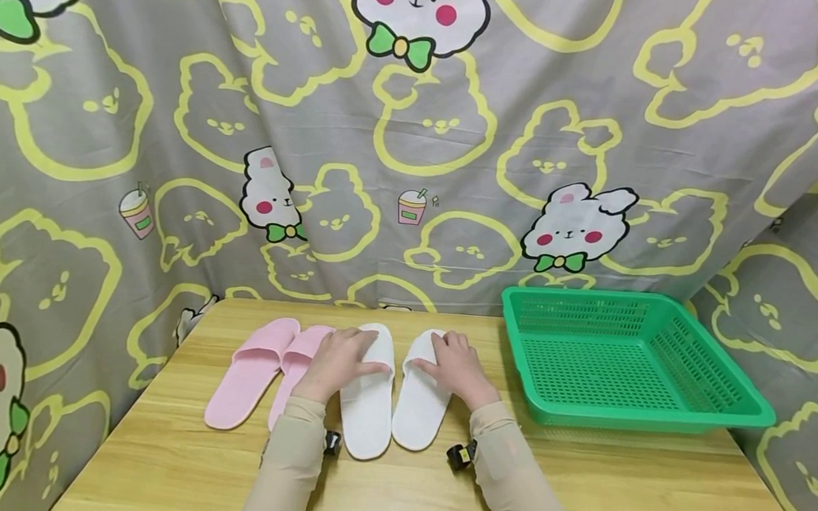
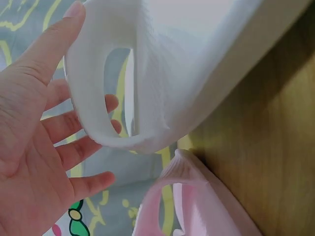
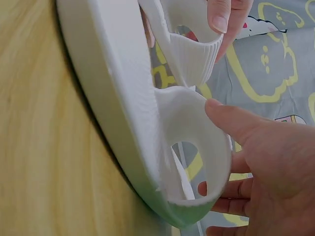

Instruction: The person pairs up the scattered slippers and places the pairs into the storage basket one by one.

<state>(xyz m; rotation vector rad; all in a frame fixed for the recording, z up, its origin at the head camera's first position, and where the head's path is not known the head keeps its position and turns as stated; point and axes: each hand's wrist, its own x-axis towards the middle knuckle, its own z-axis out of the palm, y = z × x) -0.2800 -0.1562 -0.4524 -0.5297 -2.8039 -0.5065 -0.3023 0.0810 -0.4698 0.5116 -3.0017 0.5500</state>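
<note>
A pair of white slippers lies side by side on the wooden table. My left hand [image 1: 339, 359] holds the left white slipper [image 1: 367, 423] by its strap; in the left wrist view the thumb is at the rim of the strap [image 2: 88, 73] and fingertips show through the toe opening. On the right white slipper [image 1: 418, 414], my right hand [image 1: 460, 367] spans the strap in the same way, thumb at its edge and fingers over the far side, as the right wrist view shows of the strap [image 3: 219, 142]. Both soles lie along the tabletop.
A pair of pink slippers [image 1: 239, 394] lies just left of the white ones, one partly hidden behind my left arm. At the back right stands a green plastic basket [image 1: 647, 419]. A patterned curtain [image 1: 460, 140] hangs behind the table [image 1: 399, 500].
</note>
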